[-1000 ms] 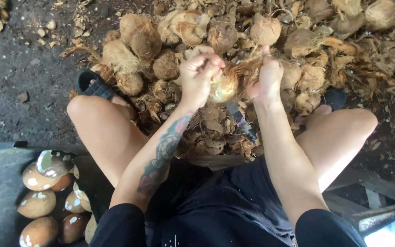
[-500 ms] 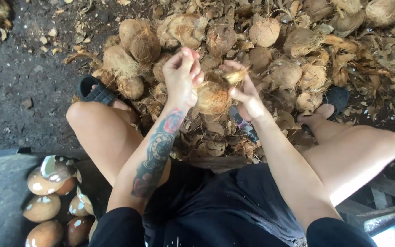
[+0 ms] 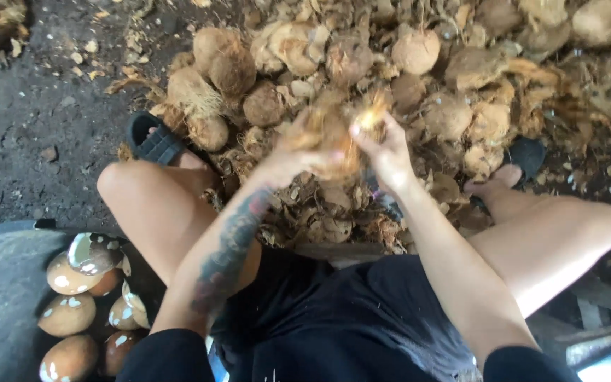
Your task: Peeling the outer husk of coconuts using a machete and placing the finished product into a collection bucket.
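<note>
While the heap of husked and half-husked coconuts (image 3: 419,64) fills the upper half of the frame, the person sits behind it, knees spread, dark sandals at centre left and right. Lower left: a dark tub (image 3: 1,297) holding about 6 peeled, smooth brown coconuts (image 3: 68,315) with white patches. At upper centre, both hands grip 1 coconut (image 3: 334,145), blurred by motion, tan and fibrous, with frayed orange-brown husk strands flaring at its upper right. Shape reads roughly round; its long axis and which way it points cannot be told through the blur. Left hand (image 3: 288,155), tattooed forearm, fingers curled closed around the coconut's left side. Right hand (image 3: 387,152) fingers closed on the husk at the right.
</note>
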